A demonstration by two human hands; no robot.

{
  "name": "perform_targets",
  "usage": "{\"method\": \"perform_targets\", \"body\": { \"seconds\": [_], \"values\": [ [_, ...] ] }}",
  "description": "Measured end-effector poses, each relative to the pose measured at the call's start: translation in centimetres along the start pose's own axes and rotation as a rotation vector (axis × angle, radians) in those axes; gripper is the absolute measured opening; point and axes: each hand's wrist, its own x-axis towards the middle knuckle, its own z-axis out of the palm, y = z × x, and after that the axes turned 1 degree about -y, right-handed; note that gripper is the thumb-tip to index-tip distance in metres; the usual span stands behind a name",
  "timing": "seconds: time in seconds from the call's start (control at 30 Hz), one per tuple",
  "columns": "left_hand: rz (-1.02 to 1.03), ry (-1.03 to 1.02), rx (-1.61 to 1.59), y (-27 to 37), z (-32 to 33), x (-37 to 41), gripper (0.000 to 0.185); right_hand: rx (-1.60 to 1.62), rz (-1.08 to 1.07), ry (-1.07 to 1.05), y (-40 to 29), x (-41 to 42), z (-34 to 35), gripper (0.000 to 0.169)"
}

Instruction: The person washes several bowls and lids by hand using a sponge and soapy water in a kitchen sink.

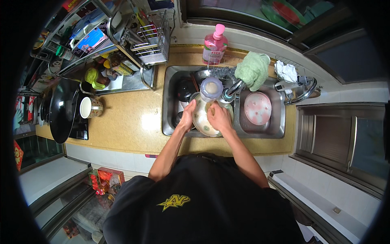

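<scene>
My left hand [186,117] grips the left rim of a pale patterned plate [201,123], tilted over the left basin of a steel double sink [167,100]. My right hand [220,117] is closed around a small yellowish scrubbing pad [210,108], pressed to the plate's face. Just beyond my hands, the tap [234,90] carries a translucent filter head [211,88], which hides part of the plate's far edge. A dark bowl [185,90] and brown chopsticks [194,82] lie in the same basin, partly covered.
A pink-and-white plate [257,108] lies in the right basin. A green cloth [253,70] drapes over the tap. Behind the sink stands a pink pump bottle [215,45]. On the left are a mug [90,107], a black wok [63,111] and a metal rack [146,76].
</scene>
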Motion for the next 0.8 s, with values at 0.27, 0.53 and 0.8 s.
{"method": "perform_targets", "body": {
  "seconds": [0.27,0.53,0.8],
  "values": [
    [0.054,-0.015,-0.001,0.2,0.4,0.0,0.066,-0.005,0.033,-0.027,-0.8,-0.2,-0.3,0.020],
    [0.107,-0.017,0.013,1.3,1.1,-0.1,0.059,-0.019,0.111,-0.031,-1.6,0.4,0.0,0.023],
    [0.039,-0.054,-0.053,3.0,0.8,-1.4,0.063,-0.268,0.222,-0.185,-0.2,0.8,-3.0,0.031]
  ]
}}
